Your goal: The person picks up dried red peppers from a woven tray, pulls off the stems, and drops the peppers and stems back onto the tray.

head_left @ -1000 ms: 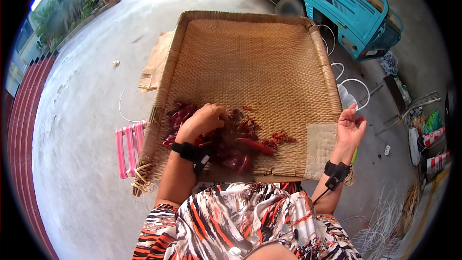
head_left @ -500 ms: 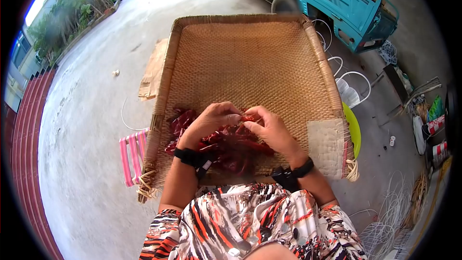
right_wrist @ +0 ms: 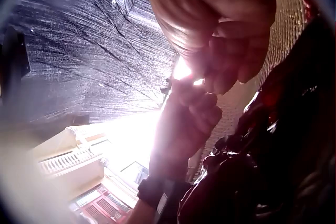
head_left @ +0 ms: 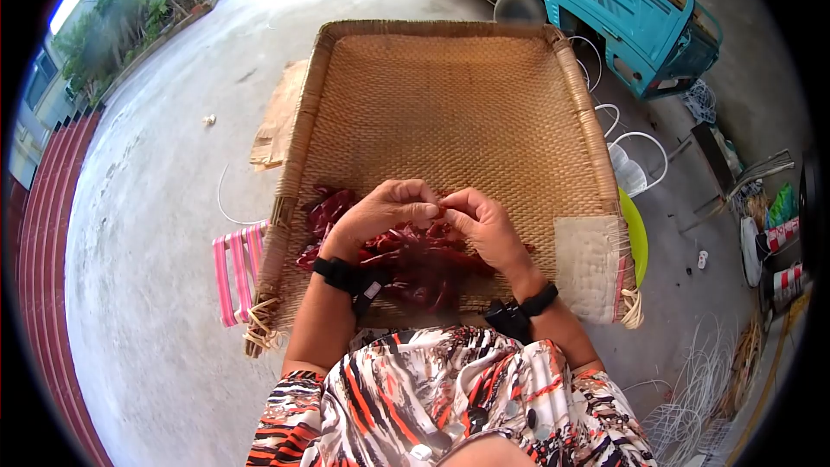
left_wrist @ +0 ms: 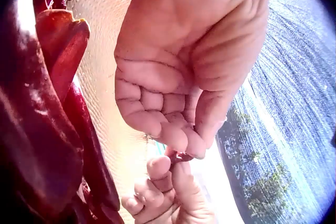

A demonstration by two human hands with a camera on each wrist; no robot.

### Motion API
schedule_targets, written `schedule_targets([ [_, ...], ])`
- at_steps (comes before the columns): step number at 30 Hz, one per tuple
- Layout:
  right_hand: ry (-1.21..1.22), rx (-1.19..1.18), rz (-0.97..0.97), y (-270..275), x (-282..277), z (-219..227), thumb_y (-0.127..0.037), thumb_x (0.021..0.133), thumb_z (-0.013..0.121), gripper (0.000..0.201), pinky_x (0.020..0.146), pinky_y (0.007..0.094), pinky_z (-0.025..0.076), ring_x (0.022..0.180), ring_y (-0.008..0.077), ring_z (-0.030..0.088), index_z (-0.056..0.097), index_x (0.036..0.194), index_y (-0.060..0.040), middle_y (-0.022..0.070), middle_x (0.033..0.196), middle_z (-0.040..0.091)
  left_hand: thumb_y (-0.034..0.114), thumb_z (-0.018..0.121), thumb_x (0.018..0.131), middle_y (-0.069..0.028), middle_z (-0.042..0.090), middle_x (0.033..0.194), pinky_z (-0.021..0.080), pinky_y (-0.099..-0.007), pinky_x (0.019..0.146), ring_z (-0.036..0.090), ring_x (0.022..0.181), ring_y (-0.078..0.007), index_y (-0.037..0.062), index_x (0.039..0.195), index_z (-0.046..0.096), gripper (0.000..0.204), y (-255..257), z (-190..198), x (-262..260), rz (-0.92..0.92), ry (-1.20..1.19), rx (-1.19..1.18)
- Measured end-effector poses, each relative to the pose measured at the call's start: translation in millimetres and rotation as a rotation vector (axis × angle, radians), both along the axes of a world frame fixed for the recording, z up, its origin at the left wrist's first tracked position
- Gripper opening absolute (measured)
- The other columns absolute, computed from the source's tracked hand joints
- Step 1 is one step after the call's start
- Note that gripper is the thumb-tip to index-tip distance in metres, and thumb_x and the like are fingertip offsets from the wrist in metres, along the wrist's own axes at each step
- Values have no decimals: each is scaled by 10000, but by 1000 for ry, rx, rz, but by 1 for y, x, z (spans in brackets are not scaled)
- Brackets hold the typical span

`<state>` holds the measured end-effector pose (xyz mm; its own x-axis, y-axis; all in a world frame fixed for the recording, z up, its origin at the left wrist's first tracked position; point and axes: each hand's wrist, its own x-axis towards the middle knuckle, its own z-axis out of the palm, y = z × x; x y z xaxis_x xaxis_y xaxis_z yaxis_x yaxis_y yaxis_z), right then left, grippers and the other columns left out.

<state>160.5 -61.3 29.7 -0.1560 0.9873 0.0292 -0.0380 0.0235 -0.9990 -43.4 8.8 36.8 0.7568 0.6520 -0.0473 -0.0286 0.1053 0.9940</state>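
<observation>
Both hands meet over a heap of dark red dried chili peppers (head_left: pixel 424 264) at the near side of a shallow woven basket tray (head_left: pixel 450 112). My left hand (head_left: pixel 385 212) has its fingers curled, thumb against fingertips. My right hand (head_left: pixel 488 229) comes from the other side, thumb and forefinger pinched together at the same spot. Between the fingertips a small bit of red chili pepper (left_wrist: pixel 182 157) shows in the left wrist view; most of it is hidden by the fingers. Large glossy peppers (left_wrist: pixel 39 113) lie close beside the left hand.
A pale cloth patch (head_left: pixel 592 268) covers the tray's near right corner. A yellow-green basin (head_left: pixel 635 233) stands beyond that edge, by a white bucket (head_left: pixel 628 171). To the left are a pink-striped stool (head_left: pixel 236 272) and cardboard (head_left: pixel 278 121). A blue cargo tricycle (head_left: pixel 596 9) is parked behind.
My right hand came in from beyond the tray's right edge, where it was spread, to meet the left over the peppers. The left hand rose slightly from the heap. Over the last half second both barely moved.
</observation>
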Motion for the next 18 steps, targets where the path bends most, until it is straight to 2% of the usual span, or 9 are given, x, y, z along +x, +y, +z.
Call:
schedule_targets([
  [4,68,-8,-113,1,12,-4,-109,953,584,133,682,235,543,753,91,640,592,1058,-26,32,914,668,280,704,889,16,619,843,460,-228,710,555,795,-65,24,996,637,285,-1,2,3,76,41,-82],
  [5,81,2,-158,1,20,-3,-114,954,584,133,679,236,545,738,89,638,595,1056,-29,36,912,670,275,712,877,6,623,849,467,-238,704,564,792,-79,26,988,641,282,0,2,1,99,90,9],
  [10,640,-75,-540,-7,87,10,-160,955,591,184,637,241,553,679,86,623,608,1104,-53,70,933,693,214,741,814,-52,645,864,498,-294,726,607,821,-146,23,991,640,280,11,-15,-13,144,347,343],
  [11,811,-44,-520,-7,108,8,-163,959,584,185,636,239,546,684,91,619,613,1104,-52,64,936,696,188,749,784,-85,654,873,503,-310,734,623,828,-177,20,992,639,290,12,-22,-14,140,363,437],
  [14,1191,98,-438,-13,174,-3,-174,974,557,193,657,241,526,707,105,605,626,1099,-45,36,961,705,168,723,818,-58,642,910,486,-292,768,598,875,-145,16,1028,635,274,1,-8,-3,49,464,528],
  [15,1249,167,-429,-17,193,-5,-180,976,548,204,669,255,524,716,115,603,625,1103,-40,29,980,706,204,741,799,-76,638,927,479,-318,789,602,894,-187,26,1020,643,300,-3,-3,0,-12,388,448],
  [17,1349,289,-444,-25,232,-18,-207,968,551,246,685,297,527,717,144,604,619,1106,-15,32,1022,708,225,746,792,-83,632,937,472,-332,802,596,907,-216,35,1010,648,305,-4,-4,5,-115,392,607],
  [18,1398,295,-524,-28,233,-15,-207,963,556,250,686,304,528,716,150,605,618,1103,-9,38,1026,707,235,749,788,-87,629,941,468,-339,808,593,914,-230,39,1005,651,308,-5,-5,8,-168,394,687],
])
